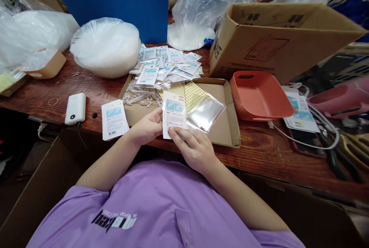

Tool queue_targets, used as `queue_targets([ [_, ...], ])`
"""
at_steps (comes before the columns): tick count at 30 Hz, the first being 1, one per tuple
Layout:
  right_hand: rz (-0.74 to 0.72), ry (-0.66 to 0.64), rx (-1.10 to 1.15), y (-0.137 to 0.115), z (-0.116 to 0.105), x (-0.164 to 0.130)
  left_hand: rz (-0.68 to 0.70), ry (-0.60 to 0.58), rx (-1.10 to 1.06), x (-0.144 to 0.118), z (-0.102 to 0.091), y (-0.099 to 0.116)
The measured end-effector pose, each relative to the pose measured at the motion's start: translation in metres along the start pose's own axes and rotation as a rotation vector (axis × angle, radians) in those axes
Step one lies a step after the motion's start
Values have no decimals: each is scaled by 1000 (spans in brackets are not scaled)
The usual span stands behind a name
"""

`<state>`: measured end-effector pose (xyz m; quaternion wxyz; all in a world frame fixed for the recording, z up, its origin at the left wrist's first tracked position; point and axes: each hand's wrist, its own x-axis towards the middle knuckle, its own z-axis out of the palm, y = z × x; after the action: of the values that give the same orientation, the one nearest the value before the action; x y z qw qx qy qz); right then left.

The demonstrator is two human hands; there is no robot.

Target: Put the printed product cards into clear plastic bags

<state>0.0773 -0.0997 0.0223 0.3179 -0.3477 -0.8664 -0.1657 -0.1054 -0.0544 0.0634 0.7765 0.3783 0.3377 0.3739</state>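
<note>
One printed card (174, 109) is over the near part of my cardboard tray (226, 125), my left hand (148, 127) pinching its left side, my right hand (196, 146) gripping its lower part. Clear sleeves (207, 113) and small plastic pieces (140, 98) lie in the tray; a heap of packaged cards (170, 65) blocks its far left rim. The orange basket (258, 98) crowds its right, a big box (273, 48) its far right corner; a card stack (115, 121) sits left.

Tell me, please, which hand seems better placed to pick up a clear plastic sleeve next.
Probably the right hand: it is close to the clear sleeves, while the left hand is farther off, across the printed card.
</note>
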Motion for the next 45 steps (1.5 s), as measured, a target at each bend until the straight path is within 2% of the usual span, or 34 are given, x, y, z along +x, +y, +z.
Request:
queue_targets([
  [3, -17, -41, 115, -8, 8, 16, 29, 90, -14, -12, -15, 0],
  [6, 40, -26, 306, -12, 17, 29, 13, 95, -24, -29, -32, -1],
  [8, 168, -1, 389, -12, 25, 36, -2, 41, -30, -41, -41, -3],
  [11, 483, 22, 479, -11, 41, 47, -14, -34, -5, -56, -50, -6],
  [13, 601, -18, 710, -14, 50, 55, 22, -42, 23, -62, -53, -6],
  [15, 594, -115, 1031, -19, 58, 64, 74, -36, 47, -65, -56, -5],
  [17, 571, -186, 1223, -22, 65, 76, 106, -16, 69, -66, -60, -3],
  [19, 596, -183, 1245, -16, 73, 90, 115, 47, 102, -67, -65, 1],
  [22, 654, -142, 1142, 9, 91, 118, 134, 215, 241, -75, -78, 12],
  [24, 683, -191, 988, 25, 102, 135, 173, 408, 471, -83, -92, 21],
  [25, 695, -210, 843, 29, 105, 141, 187, 535, 637, -88, -101, 25],
  [27, 623, -223, 562, 21, 105, 145, 183, 772, 994, -97, -119, 30],
  [28, 520, -241, 473, 11, 103, 144, 162, 834, 1148, -100, -128, 31],
  [29, 368, -281, 445, -3, 100, 142, 132, 848, 1268, -102, -136, 30],
  [31, -16, -460, 483, -36, 96, 134, 63, 770, 1404, -103, -147, 26],
  [33, -254, -587, 443, -64, 96, 126, 10, 697, 1457, -101, -153, 21],
  [35, -342, -630, 352, -82, 99, 122, -7, 690, 1481, -98, -154, 16],
  [37, -378, -602, 273, -88, 102, 120, 10, 695, 1483, -97, -154, 12],
  [42, -481, -429, 243, -83, 98, 114, 74, 697, 1451, -97, -158, 6],
  [45, -493, -377, 285, -78, 95, 108, 128, 715, 1430, -97, -163, 2],
])
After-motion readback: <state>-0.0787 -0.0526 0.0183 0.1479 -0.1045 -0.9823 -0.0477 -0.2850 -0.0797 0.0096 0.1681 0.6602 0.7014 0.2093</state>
